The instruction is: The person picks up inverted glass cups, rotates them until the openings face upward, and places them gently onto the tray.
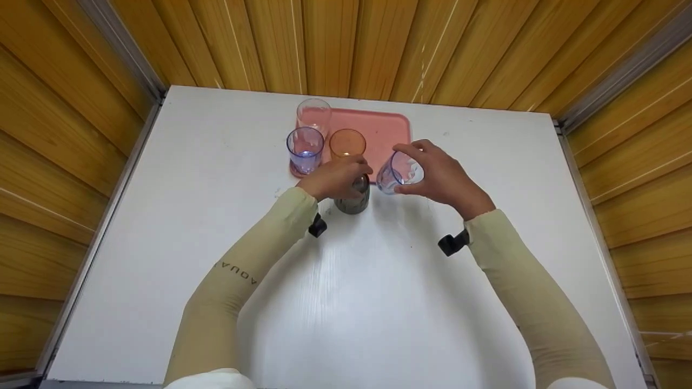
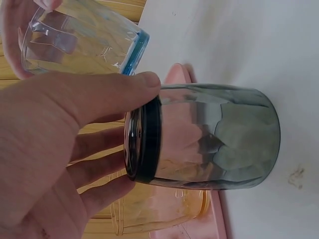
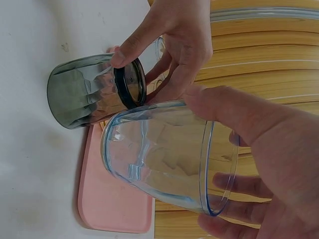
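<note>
My left hand (image 1: 336,179) grips a smoky grey drinking glass (image 2: 224,137) by its dark rim, thumb on the near side and fingers on the far side. The grey glass is upright just in front of the tray; whether its base touches the table I cannot tell. My right hand (image 1: 446,175) holds a clear, blue-tinted glass (image 3: 159,154) around its rim, tilted, over the right front part of the pink tray (image 1: 381,129). In the right wrist view the two glasses are close together. An orange glass (image 1: 347,141) stands on the tray behind my left hand.
On the tray's left side stand a purple-blue glass (image 1: 305,151) and, behind it, a clear glass (image 1: 313,111). The tray lies near the back of the white table (image 1: 346,302). Yellow wood-look panels (image 1: 324,43) enclose the back and sides.
</note>
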`<state>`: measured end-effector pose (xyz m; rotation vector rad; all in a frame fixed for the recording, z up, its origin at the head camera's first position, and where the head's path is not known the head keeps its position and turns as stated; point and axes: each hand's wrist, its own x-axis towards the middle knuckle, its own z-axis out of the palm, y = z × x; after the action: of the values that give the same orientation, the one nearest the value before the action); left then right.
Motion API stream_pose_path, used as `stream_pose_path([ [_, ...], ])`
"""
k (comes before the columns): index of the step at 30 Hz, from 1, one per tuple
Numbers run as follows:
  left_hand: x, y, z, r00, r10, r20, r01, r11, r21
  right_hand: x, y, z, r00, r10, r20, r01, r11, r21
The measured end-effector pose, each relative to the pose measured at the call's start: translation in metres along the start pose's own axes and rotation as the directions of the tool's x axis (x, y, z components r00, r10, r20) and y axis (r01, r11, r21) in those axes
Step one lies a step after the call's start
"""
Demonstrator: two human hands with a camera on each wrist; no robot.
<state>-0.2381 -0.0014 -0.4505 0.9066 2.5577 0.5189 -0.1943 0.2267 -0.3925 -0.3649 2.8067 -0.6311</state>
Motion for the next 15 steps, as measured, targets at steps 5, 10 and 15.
stream_pose_path([
  [5,0.0007,-0.0001,-0.0004,1.0,-0.012,0.019,0.012,1.0,0.024,0.0025,0.0,0.0014,1.0,0.008,-0.001,-0.008,1.0,-0.011],
  [10,0.0026,0.0018,-0.0012,0.999,-0.027,0.031,0.026,0.999,0.044,0.0062,0.0003,0.0025,1.0,0.028,0.002,-0.028,1.0,-0.003],
  [15,0.0048,0.007,-0.0021,0.998,-0.051,0.035,0.049,0.998,0.049,0.0102,0.0034,0.0033,0.998,0.061,0.003,-0.061,0.998,0.01],
])
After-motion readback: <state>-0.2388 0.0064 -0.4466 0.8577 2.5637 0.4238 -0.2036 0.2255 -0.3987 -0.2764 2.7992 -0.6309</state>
